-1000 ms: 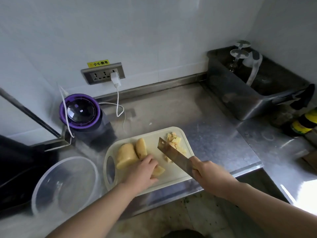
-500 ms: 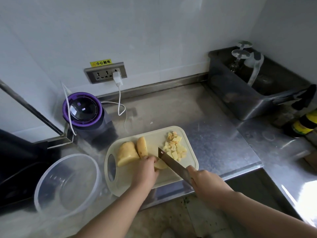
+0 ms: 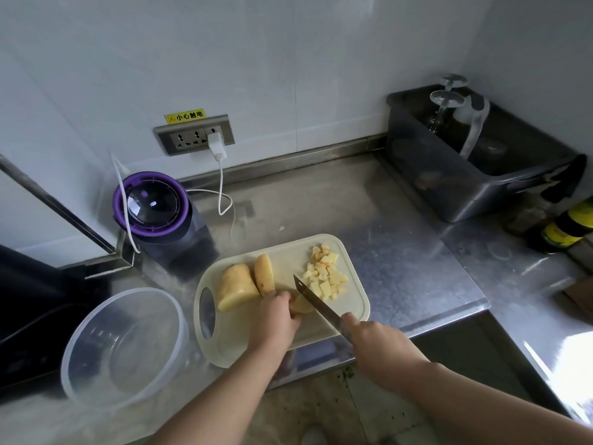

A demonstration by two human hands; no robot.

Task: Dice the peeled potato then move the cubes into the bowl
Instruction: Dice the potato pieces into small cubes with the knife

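Gripping one knife (image 3: 316, 303) — right hand (image 3: 382, 348); three potato pieces (image 3: 237, 287), one bowl (image 3: 106, 364).

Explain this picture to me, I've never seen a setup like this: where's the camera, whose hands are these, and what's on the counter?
No machine here: a person wears one wide-angle camera on the head, looking forward and down, so both arms enter from the bottom edge. The left hand holds down a potato piece on a pale cutting board; the right hand grips a knife, its blade against that piece. Also on the board lie a big potato chunk, a thick slice and a pile of cubes. Left of the board stands a clear bowl with no cubes in it yet. Everything rests on a steel counter, with a purple-lidded appliance behind the board.
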